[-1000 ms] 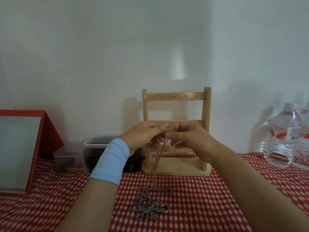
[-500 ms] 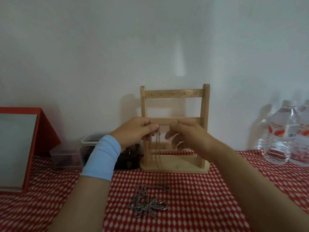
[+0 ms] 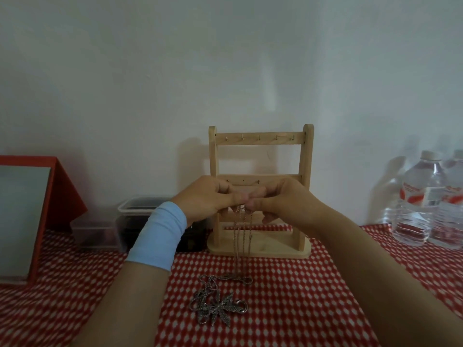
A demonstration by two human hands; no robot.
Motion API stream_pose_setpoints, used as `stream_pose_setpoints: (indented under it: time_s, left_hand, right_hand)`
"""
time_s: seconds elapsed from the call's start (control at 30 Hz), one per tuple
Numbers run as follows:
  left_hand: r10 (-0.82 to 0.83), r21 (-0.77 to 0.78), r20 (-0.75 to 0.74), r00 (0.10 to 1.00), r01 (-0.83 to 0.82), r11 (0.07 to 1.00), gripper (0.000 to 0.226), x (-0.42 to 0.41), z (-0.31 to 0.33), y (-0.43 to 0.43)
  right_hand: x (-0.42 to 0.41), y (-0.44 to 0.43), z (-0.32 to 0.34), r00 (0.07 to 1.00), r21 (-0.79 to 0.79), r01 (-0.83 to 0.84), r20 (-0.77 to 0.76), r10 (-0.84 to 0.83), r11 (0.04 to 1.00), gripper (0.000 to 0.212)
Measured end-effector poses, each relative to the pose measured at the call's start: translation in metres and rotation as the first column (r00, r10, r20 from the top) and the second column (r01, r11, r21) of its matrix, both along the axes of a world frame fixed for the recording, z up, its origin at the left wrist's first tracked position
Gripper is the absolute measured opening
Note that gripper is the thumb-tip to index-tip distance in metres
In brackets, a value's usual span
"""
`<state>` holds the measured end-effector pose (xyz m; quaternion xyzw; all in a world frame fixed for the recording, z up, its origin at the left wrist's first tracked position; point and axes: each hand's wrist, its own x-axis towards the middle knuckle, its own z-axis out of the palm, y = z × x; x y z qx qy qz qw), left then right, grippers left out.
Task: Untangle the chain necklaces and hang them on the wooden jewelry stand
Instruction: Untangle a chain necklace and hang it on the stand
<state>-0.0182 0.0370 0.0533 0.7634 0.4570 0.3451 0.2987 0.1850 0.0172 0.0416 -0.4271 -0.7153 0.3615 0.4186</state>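
Chain hangs pinched betw. fingers of left hand & right hand.

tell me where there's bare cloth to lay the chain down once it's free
Free: the tablecloth right of the necklace pile, between the wooden stand and the right forearm. Crowded: the centre, where the chain hangs from both hands; back left by the plastic containers; back right by the water bottles.

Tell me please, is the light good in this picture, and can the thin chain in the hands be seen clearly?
Head view: dim, dull light; the wooden stand casts a soft shadow on the wall to its left. The thin chain hanging from both hands is faint against the wood, its links not resolvable. The edges bow from the wide lens.
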Motion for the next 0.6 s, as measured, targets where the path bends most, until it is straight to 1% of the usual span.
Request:
stream_pose_setpoints:
  time_s: [0.07, 0.1, 0.17, 0.27, 0.33, 0.43, 0.5, 0.6]
  left_hand:
    - [-0.04, -0.029, -0.064, 0.997, 0.038, 0.999, 0.022, -0.004, 0.0, 0.001]
    - [-0.069, -0.044, -0.083, 0.994, 0.065, 0.997, 0.023, -0.005, 0.0, 0.0]
    - [-0.121, -0.064, -0.089, 0.989, 0.116, 0.991, 0.03, -0.006, 0.001, -0.002]
    - [-0.177, -0.114, -0.007, 0.984, 0.175, 0.978, 0.041, -0.007, -0.004, -0.001]
    - [-0.208, -0.187, 0.074, 0.975, 0.218, 0.958, 0.037, -0.004, -0.008, -0.001]
    - [-0.252, -0.264, 0.231, 0.94, 0.309, 0.914, 0.031, 0.002, -0.012, -0.002]
    - [-0.297, -0.233, 0.309, 0.903, 0.375, 0.897, 0.028, 0.003, -0.011, -0.005]
    - [-0.324, -0.198, 0.442, 0.836, 0.443, 0.874, 0.027, -0.003, -0.011, -0.005]
  right_hand:
    - [0.0, 0.0, 0.001, 0.999, 0.025, 0.008, 0.049, -0.009, 1.0, 0.007]
    - [-0.001, 0.0, 0.001, 0.998, 0.03, 0.008, 0.067, -0.01, 1.0, 0.005]
    - [-0.002, -0.001, 0.002, 0.994, 0.002, -0.017, 0.106, 0.017, 1.0, 0.008]
    - [-0.001, -0.003, 0.005, 0.98, -0.085, -0.089, 0.17, 0.103, 0.992, 0.015]
    - [0.002, -0.005, 0.008, 0.975, -0.118, -0.132, 0.163, 0.151, 0.984, 0.013]
    - [0.005, -0.002, 0.008, 0.985, -0.119, -0.164, 0.027, 0.169, 0.979, 0.012]
    - [0.007, 0.0, 0.007, 0.984, -0.116, -0.154, -0.102, 0.143, 0.981, 0.014]
    - [0.012, 0.003, 0.007, 0.96, -0.174, -0.139, -0.266, 0.089, 0.975, 0.016]
